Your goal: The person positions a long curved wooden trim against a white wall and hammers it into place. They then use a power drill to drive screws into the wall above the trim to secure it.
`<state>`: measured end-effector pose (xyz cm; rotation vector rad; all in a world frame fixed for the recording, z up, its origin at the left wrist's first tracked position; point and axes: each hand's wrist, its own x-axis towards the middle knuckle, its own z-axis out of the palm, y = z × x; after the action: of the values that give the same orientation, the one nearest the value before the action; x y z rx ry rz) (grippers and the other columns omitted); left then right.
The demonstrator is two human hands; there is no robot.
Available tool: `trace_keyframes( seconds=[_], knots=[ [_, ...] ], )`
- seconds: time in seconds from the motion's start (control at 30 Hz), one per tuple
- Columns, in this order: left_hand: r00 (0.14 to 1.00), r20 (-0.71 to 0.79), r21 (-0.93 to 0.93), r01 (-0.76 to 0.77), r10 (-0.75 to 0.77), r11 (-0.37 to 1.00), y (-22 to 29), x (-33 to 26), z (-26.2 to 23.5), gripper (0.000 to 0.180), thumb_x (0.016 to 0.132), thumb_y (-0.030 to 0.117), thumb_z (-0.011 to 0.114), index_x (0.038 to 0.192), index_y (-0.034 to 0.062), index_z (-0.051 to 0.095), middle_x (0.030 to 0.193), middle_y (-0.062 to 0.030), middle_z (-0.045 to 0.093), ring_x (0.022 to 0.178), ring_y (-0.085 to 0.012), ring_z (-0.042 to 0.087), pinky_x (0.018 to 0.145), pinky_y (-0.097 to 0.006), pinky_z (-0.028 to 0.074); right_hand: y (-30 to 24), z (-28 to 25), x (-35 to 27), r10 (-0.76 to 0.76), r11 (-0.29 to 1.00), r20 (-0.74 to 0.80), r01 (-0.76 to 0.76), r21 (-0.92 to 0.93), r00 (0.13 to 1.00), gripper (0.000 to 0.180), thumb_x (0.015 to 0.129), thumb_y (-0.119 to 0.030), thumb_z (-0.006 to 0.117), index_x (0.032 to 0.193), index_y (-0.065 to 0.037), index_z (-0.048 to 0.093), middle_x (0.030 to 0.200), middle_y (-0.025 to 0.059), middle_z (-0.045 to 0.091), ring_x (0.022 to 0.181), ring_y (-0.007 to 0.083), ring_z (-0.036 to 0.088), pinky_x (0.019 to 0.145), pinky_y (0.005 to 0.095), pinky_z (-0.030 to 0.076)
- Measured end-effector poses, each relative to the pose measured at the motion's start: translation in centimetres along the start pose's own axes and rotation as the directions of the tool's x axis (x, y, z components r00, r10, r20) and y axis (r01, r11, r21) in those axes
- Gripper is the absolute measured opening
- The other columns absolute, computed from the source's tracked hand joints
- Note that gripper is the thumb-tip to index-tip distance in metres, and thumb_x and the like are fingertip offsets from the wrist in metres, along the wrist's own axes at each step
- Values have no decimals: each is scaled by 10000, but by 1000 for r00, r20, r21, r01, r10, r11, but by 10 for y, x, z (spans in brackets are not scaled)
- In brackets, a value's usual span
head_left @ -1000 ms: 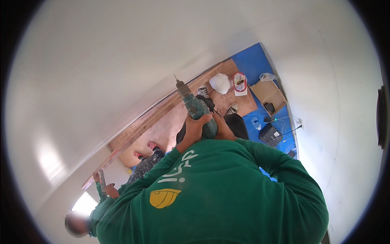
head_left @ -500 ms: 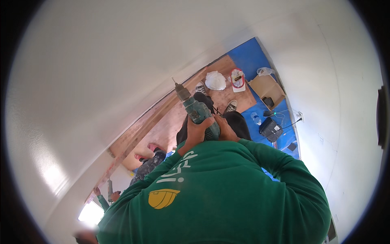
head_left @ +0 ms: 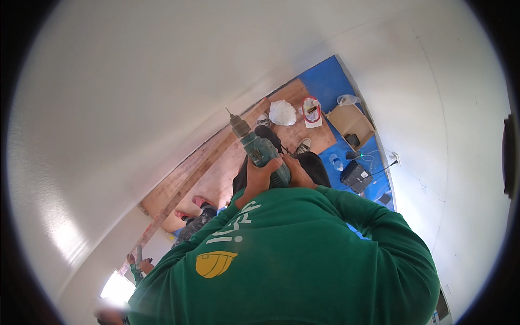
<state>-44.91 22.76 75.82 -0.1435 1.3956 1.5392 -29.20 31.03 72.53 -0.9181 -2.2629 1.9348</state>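
Note:
A teal power drill (head_left: 260, 149) is held close against my front, its chuck and thin bit pointing away and up to the left toward the white wall. My left hand (head_left: 258, 179) wraps round the left side of the drill's body, thumb across the top. My right hand (head_left: 299, 174) closes on the drill's right side near its rear end. Most fingers of both hands are hidden behind the tool. The bit's tip appears apart from the wall.
Long wooden planks (head_left: 203, 157) run along the left wall. A white bag (head_left: 282, 112), a red-rimmed tub (head_left: 311, 109), a cardboard box (head_left: 349, 122), a bottle (head_left: 336, 162) and a black case (head_left: 356, 177) with cables lie on the floor. A co-worker's hand (head_left: 146, 266) holds a tool at lower left.
The view has shifted slightly, so floor objects sit a little lower and further left. My grip on the drill looks the same. The co-worker's tool has moved closer to their other hand.

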Motion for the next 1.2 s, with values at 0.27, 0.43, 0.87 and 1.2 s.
trace_keyframes(
  seconds=[0.27, 0.43, 0.87, 1.2],
  knots=[
    [1000, -8, -25, -2, 2, 1000, 6, -5, 6, 633, 854, 31, 839, 1414, 5, 544, 1233, -143, 701, 1116, -277, 747, 984, -417, 610, -19, -11, -1, -43, 999, -4, 43, 20, 999, 846, 771, -180, 880, 1509, -46, 488, 1314, 231, 574, 1256, 525, 524, 1066, 567, 414],
    [1000, -21, -34, -13, 12, 999, 12, -8, 12, 540, 852, 41, 861, 1319, -4, 595, 1174, -127, 728, 1067, -247, 755, 957, -398, 610, -23, -11, -2, -64, 997, -33, 65, 42, 997, 825, 778, -186, 875, 1498, -49, 495, 1297, 232, 577, 1255, 527, 527, 1062, 573, 416],
    [999, -36, -19, -17, 16, 1000, 15, -7, 13, 526, 852, 51, 858, 1312, -20, 612, 1186, -138, 730, 1073, -267, 762, 958, -403, 617, -14, -8, 3, -42, 999, -5, 42, -1, 999, 900, 735, -226, 921, 1498, -32, 485, 1311, 233, 577, 1240, 524, 539, 1039, 585, 427],
    [1000, 16, 20, -14, 14, 1000, 23, -14, 15, 567, 900, 56, 781, 1412, -9, 546, 1250, -155, 688, 1135, -306, 743, 987, -439, 618, -26, -12, 3, -46, 999, 6, 46, -3, 999, 822, 723, -294, 929, 1382, -7, 531, 1254, 233, 601, 1211, 513, 567, 1024, 573, 430]
  ],
)
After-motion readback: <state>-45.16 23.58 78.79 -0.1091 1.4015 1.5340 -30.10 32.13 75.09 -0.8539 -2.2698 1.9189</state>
